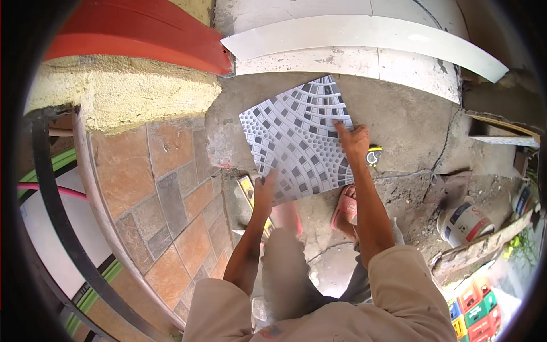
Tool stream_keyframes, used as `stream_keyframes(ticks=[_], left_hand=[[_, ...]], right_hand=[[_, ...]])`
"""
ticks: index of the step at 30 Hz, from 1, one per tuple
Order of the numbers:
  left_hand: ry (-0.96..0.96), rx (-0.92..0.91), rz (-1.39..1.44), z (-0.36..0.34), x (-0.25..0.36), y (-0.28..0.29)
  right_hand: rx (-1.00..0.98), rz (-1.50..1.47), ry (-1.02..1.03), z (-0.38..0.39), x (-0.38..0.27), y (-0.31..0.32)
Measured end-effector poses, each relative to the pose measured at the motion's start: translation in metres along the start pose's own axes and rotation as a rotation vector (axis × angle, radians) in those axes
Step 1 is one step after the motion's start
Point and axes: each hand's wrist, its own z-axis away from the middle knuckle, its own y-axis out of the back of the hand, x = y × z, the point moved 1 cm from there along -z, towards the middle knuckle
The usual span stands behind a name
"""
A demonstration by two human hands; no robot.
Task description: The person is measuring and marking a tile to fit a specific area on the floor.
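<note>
A square floor tile with a grey and white mosaic pattern is held tilted in front of me, patterned face up. My left hand grips its near left edge, slightly blurred by motion, with the thumb toward the face. On the right edge my right hand is closed, its thumb on the patterned face and the other fingers hidden. Just beyond the right wrist, a yellow and black tape measure lies on the concrete. A yellow spirit level rests on the ground beside my left hand, partly covered by my forearm.
Rough concrete surrounds the tile. A white strip and a red panel cross the far side. Stone-look tiles and a black railing stand left. At right are a white bucket and coloured crates.
</note>
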Motion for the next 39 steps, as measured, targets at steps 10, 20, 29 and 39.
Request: stream_keyframes(ticks=[10,20,29,39], left_hand=[[-0.214,0.130,-0.571,0.469,0.326,0.022],[-0.450,0.124,-0.477,0.737,0.539,-0.039],[-0.467,-0.081,-0.814,0.592,0.674,-0.051],[-0.255,-0.252,-0.911,0.589,0.854,-0.029]], right_hand=[[-0.659,-0.592,-0.364,0.174,-0.131,0.466],[-0.719,-0.758,-0.416,0.230,-0.254,0.779],[-0.613,-0.871,-0.480,0.187,-0.413,0.762],[-0.569,-0.849,-0.687,0.193,-0.559,0.799]])
